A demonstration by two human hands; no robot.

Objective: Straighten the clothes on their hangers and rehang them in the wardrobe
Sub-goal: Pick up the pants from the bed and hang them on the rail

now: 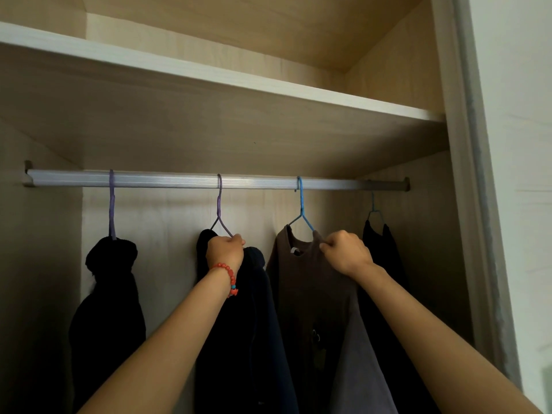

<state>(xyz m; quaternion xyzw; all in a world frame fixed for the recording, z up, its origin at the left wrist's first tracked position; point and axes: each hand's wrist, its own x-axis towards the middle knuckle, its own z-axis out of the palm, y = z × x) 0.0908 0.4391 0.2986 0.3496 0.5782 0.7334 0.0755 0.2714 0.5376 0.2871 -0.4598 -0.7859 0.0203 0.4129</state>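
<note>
Several garments hang from a silver rail inside the wardrobe. My left hand grips the shoulder of a purple wire hanger that carries a dark navy garment. My right hand pinches the right shoulder of a brown shirt on a blue hanger. At the far left a black garment is bunched on another purple hanger. A black garment on a second blue hanger hangs at the far right, partly hidden behind my right arm.
A wooden shelf runs just above the rail. The wardrobe's right side panel and a white wall stand to the right. Bare rail shows between the hangers, widest between the two purple ones.
</note>
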